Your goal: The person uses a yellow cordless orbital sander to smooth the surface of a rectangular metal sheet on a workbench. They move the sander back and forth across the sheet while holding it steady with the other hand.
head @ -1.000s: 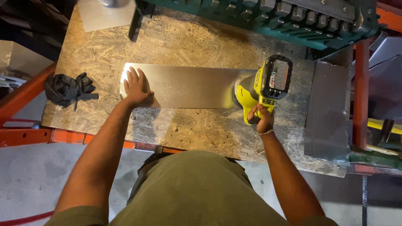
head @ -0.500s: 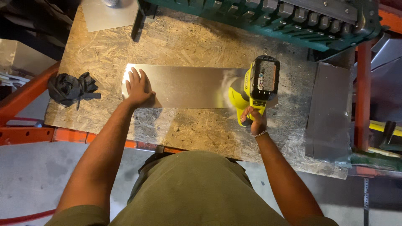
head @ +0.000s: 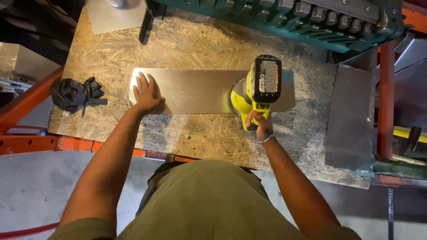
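Metal sheet (head: 195,91), a long grey strip, lies flat on the chipboard bench (head: 200,44), lengthwise across its middle. On the sheet's right part sits a yellow cordless tool (head: 258,91), its battery pack facing up. Over the last second the tool has slid left and farther onto the sheet, from just off its right end to well over it, so the work seems to be travelling along the strip toward the left. The right hand (head: 260,124) is wrapped shut around the tool's handle at the sheet's near edge. The left hand (head: 146,93) lies open, palm down, fingers spread, pressing the sheet's left end; it has kept that place. A black crumpled cloth (head: 73,94) rests at the bench's left edge, a grey metal panel (head: 351,120) at its right edge, and a green toothed machine (head: 284,18) along the far edge.
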